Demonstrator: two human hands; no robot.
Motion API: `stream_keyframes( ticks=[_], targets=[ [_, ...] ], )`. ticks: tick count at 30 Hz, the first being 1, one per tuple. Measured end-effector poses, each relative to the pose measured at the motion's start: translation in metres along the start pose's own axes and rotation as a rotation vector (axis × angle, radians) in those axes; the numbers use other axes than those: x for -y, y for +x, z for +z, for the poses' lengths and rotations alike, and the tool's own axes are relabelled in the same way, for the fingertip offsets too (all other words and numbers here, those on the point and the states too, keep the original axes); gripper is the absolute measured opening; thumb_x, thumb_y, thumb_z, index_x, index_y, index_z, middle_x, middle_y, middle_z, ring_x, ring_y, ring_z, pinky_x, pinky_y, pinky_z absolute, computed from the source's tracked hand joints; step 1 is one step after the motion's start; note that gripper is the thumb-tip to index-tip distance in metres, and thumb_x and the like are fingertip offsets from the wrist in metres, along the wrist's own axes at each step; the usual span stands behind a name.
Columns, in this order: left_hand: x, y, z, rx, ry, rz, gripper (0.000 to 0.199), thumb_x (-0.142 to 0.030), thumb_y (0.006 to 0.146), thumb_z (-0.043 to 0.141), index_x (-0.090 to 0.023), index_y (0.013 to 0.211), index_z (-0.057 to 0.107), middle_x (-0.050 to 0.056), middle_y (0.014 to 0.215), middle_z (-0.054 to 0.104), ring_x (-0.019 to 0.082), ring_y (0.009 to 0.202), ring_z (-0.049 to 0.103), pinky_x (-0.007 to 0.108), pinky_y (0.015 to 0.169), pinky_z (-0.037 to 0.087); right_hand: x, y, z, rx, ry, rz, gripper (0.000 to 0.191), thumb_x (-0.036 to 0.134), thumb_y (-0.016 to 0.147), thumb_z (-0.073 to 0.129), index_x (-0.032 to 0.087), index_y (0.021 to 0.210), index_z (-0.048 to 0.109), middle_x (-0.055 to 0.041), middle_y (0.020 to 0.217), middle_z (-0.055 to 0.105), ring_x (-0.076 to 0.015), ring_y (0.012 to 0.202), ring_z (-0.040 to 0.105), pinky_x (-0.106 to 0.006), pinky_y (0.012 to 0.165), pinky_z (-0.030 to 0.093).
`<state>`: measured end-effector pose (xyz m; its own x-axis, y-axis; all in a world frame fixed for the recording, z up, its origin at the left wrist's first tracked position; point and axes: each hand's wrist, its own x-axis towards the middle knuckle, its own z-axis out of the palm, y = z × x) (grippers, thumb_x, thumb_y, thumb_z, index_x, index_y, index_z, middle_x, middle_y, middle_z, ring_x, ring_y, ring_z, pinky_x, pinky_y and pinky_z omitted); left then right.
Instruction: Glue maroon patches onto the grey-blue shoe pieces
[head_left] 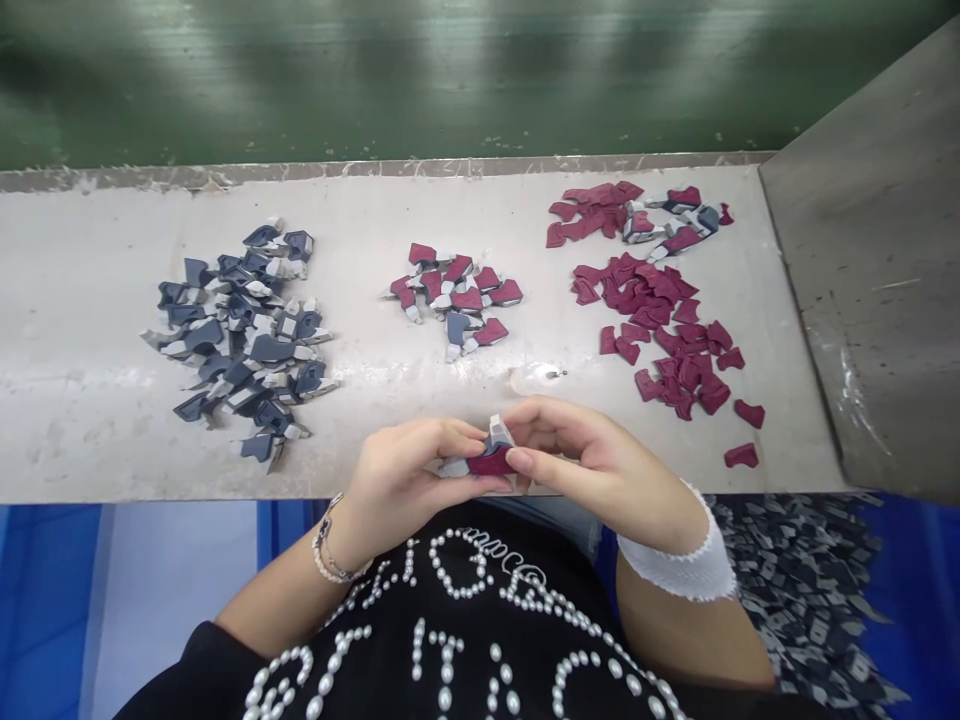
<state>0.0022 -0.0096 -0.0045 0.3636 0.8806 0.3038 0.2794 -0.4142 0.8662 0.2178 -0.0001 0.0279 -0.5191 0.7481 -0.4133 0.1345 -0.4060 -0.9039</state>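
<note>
Between my two hands, close to the table's front edge, is a small plastic part (491, 460) with a maroon face, a dark blue-grey body and pale grey ends. My left hand (412, 465) pinches it from the left with thumb and fingers. From the other side my right hand (574, 445) grips it, thumb against the maroon face. Beyond the hands lies a small pile of similar parts with maroon faces (465, 298). Loose maroon pieces (652, 300) are spread to the right. On the left is a heap of blue-grey and pale grey parts (240, 345).
A green wall (480, 85) runs along the back of the white table (67, 400). A grey metal panel (885, 250) bounds the right side. Below the table, a blue bin (915, 600) at right holds many grey parts (810, 590); blue and white surfaces (176, 590) show at left.
</note>
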Motion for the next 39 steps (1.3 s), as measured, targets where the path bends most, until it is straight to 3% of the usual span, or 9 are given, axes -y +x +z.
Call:
stream_keyframes(
  ticks=[6,13,19,23,27,33,39],
  targets=[
    [-0.002,0.003,-0.002,0.031,-0.007,0.105,0.021,-0.026,0.08,0.082,-0.018,0.088,0.065,0.004,0.091,0.079,0.015,0.076,0.077,0.02,0.067,0.065,0.0,0.0,-0.001,0.025,-0.061,-0.065,0.015,0.035,0.098,0.061,0.02,0.098,0.064,0.0005,0.086,0.065,-0.0151,0.079,0.062,-0.029,0.073,0.051],
    [0.0,0.001,-0.005,0.072,0.033,0.124,0.022,-0.025,0.079,0.083,-0.02,0.09,0.064,0.004,0.093,0.08,0.015,0.076,0.077,0.02,0.065,0.065,0.004,0.0,0.004,0.023,-0.188,-0.133,0.012,0.027,0.101,0.054,0.019,0.098,0.063,0.0003,0.09,0.065,-0.0138,0.083,0.061,-0.027,0.077,0.049],
    [-0.001,0.0,-0.004,0.014,-0.042,0.046,0.022,-0.026,0.08,0.083,-0.021,0.089,0.064,0.002,0.089,0.08,0.016,0.081,0.078,0.022,0.071,0.066,0.006,-0.002,0.013,-0.053,-0.317,-0.116,0.015,0.032,0.105,0.046,0.021,0.099,0.055,0.0028,0.084,0.059,-0.0141,0.076,0.057,-0.031,0.069,0.045],
    [-0.004,-0.001,-0.001,0.007,0.023,0.091,0.02,-0.025,0.082,0.081,-0.021,0.09,0.064,0.001,0.088,0.08,0.016,0.08,0.078,0.022,0.068,0.066,0.009,-0.001,0.016,-0.071,-0.434,-0.111,0.02,0.03,0.105,0.042,0.023,0.088,0.048,0.006,0.073,0.047,-0.0122,0.065,0.046,-0.03,0.061,0.038],
    [-0.003,-0.006,0.003,-0.038,0.112,0.134,0.022,-0.025,0.081,0.082,-0.021,0.089,0.062,0.004,0.094,0.08,0.016,0.079,0.078,0.022,0.069,0.066,0.011,-0.001,0.018,-0.041,-0.474,-0.123,0.022,0.026,0.106,0.039,0.022,0.084,0.044,0.0058,0.074,0.046,-0.012,0.066,0.046,-0.03,0.062,0.038],
    [0.001,-0.012,0.006,-0.128,-0.147,-0.074,0.023,-0.023,0.079,0.083,-0.021,0.089,0.063,0.002,0.092,0.078,0.015,0.082,0.077,0.023,0.075,0.065,0.009,0.0,0.021,-0.021,-0.456,-0.151,0.007,0.027,0.104,0.044,0.022,0.104,0.048,0.0038,0.083,0.052,-0.0138,0.072,0.051,-0.031,0.065,0.041],
    [-0.002,-0.009,-0.003,0.054,-0.024,-0.246,0.028,-0.017,0.079,0.081,-0.022,0.101,0.064,-0.001,0.089,0.076,0.013,0.08,0.074,0.02,0.07,0.059,0.008,-0.002,0.019,-0.029,-0.597,-0.198,0.012,0.015,0.103,0.044,0.021,0.106,0.054,-0.0004,0.094,0.063,-0.0167,0.085,0.06,-0.032,0.074,0.047]
  ],
)
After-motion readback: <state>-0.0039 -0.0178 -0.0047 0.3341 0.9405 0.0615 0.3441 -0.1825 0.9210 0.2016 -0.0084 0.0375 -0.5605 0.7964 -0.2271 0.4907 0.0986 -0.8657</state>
